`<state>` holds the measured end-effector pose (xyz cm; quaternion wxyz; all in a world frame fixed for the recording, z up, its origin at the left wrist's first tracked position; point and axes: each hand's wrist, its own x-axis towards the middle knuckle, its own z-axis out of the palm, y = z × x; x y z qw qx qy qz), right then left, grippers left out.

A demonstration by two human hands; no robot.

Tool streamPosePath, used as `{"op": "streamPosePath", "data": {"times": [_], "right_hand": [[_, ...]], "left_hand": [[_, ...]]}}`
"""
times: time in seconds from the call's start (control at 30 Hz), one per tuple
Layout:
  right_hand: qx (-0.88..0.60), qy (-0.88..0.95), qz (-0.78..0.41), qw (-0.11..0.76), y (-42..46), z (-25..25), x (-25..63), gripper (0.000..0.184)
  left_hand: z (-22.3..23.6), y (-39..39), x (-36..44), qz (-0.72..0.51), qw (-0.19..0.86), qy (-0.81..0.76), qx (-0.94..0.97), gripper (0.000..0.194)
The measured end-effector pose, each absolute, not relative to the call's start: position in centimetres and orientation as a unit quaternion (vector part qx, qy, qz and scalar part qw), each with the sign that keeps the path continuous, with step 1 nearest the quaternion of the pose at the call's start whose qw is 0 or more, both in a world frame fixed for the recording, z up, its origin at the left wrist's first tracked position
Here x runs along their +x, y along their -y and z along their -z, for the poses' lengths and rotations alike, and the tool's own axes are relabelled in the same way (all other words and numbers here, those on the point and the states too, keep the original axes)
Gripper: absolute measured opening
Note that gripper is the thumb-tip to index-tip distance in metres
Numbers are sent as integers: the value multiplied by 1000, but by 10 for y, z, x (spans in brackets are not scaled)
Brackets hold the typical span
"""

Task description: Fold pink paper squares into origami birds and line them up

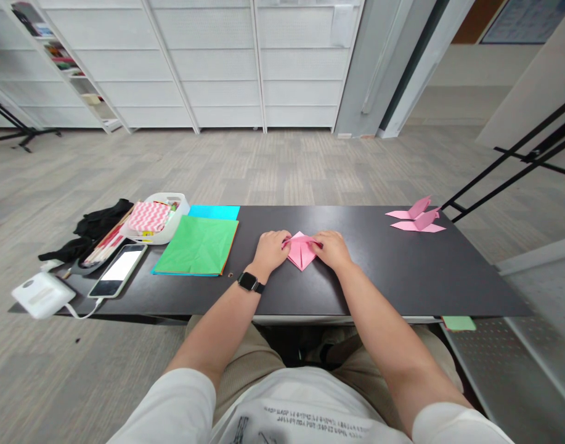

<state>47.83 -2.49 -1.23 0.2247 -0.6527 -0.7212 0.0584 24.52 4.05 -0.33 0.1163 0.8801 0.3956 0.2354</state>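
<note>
A pink folded origami paper (302, 253) lies on the dark table, its creased point toward me and a raised flap across its upper part. My left hand (272, 249), below a wrist with a black watch, pinches the left end of that flap. On the other side, my right hand (332, 248) has its fingers closed on the flap's right end. Both hands rest on the table. At the far right stand two pink folded paper birds (418, 216), side by side.
Left of my hands lies a stack of coloured paper (199, 246), green on top. Beyond it are a white basket (178, 225), a phone (118, 268) cabled to a white power bank (42, 295), a pencil tray (101, 246) and black cloth (97, 225). The table's near edge (305, 314) is close to me.
</note>
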Motion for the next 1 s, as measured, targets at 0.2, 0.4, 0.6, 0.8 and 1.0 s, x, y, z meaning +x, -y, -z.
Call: {"op": "streamPosePath", "data": {"times": [0.2, 0.4, 0.6, 0.8, 1.0], "right_hand": [[-662, 709, -58, 236, 27, 9, 476, 27], [-680, 695, -41, 230, 27, 7, 477, 22], [-678, 694, -40, 240, 26, 7, 476, 23], [-665, 685, -67, 291, 27, 6, 476, 20], [-655, 663, -102, 347, 24, 10, 480, 30]], "left_hand": [[3, -40, 245, -241, 120, -421, 866, 13], [2, -39, 244, -257, 147, -413, 861, 21], [4, -36, 249, -238, 123, -441, 857, 18], [0, -33, 251, -247, 129, -451, 848, 12], [-5, -30, 251, -256, 194, -378, 868, 20]]}}
